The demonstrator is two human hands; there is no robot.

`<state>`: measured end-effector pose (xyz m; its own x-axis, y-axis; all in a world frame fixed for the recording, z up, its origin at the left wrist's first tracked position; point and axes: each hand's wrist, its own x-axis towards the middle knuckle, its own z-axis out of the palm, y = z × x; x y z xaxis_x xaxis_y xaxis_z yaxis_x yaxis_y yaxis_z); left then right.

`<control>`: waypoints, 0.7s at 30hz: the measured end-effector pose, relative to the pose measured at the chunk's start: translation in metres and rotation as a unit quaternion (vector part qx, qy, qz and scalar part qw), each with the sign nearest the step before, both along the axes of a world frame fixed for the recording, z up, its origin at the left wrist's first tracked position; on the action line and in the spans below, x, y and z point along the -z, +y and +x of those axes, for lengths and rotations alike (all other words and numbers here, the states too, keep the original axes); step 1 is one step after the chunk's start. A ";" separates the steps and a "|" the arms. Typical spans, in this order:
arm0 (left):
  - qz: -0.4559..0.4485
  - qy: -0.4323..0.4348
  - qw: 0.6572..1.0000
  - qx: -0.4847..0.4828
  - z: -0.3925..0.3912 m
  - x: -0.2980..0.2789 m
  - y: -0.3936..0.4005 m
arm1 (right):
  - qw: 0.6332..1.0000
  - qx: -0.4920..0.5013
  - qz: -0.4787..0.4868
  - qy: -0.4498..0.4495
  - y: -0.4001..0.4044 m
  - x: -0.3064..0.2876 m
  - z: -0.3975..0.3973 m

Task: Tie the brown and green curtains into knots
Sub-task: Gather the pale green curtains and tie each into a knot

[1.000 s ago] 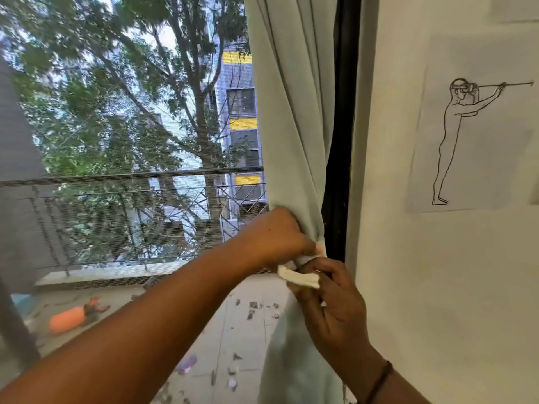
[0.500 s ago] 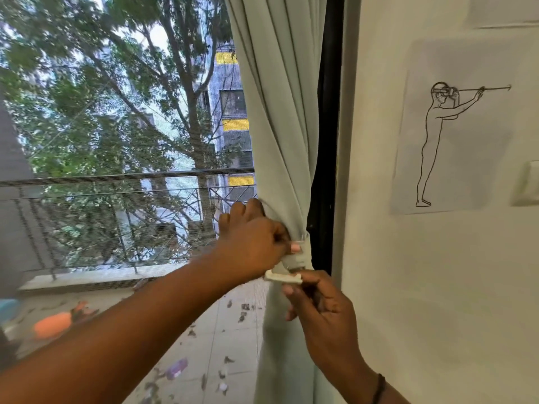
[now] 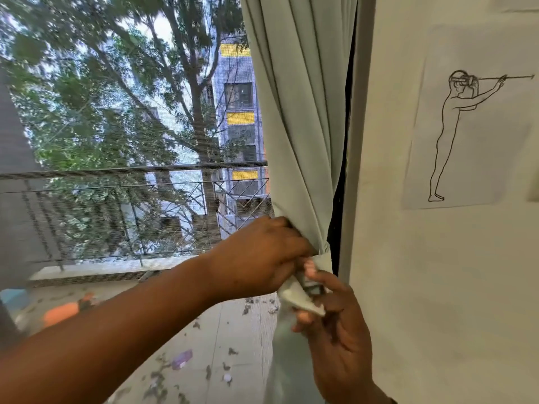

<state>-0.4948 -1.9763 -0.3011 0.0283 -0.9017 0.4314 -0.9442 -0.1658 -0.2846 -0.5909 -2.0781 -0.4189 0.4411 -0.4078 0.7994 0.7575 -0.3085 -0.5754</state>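
A pale green curtain (image 3: 300, 118) hangs at the right edge of the window, gathered into a narrow waist where a band of the same cloth (image 3: 322, 259) wraps it. My left hand (image 3: 256, 258) presses against the gathered folds from the left, fingers closed on the cloth. Just below, my right hand (image 3: 335, 325) pinches the loose pale end of the band (image 3: 297, 298), which sticks out to the lower left. The curtain's lower part (image 3: 288, 363) falls behind my right wrist. No brown curtain is in view.
A white wall (image 3: 437, 287) with a taped line drawing of a figure (image 3: 458, 132) stands right of the curtain. A dark window frame (image 3: 338, 217) runs between them. Through the mesh lie a balcony railing (image 3: 131, 170), a littered floor (image 3: 204, 345), an orange object (image 3: 62, 312) and trees.
Both hands stayed at the curtain's waist. My right hand has pulled the band's loose end down and to the left. My left hand's fingers have closed down onto the folds.
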 end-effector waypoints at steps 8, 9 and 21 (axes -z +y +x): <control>0.011 0.330 0.936 -0.124 -0.003 -0.017 -0.023 | 0.965 -0.017 0.189 0.180 0.013 -0.002 -0.007; 0.000 0.360 0.924 -0.130 -0.002 -0.017 -0.024 | 0.946 -0.035 0.252 0.203 0.011 -0.006 -0.006; -0.026 0.414 0.904 -0.106 -0.008 0.001 -0.020 | 0.814 -0.158 0.452 0.328 -0.021 -0.032 0.004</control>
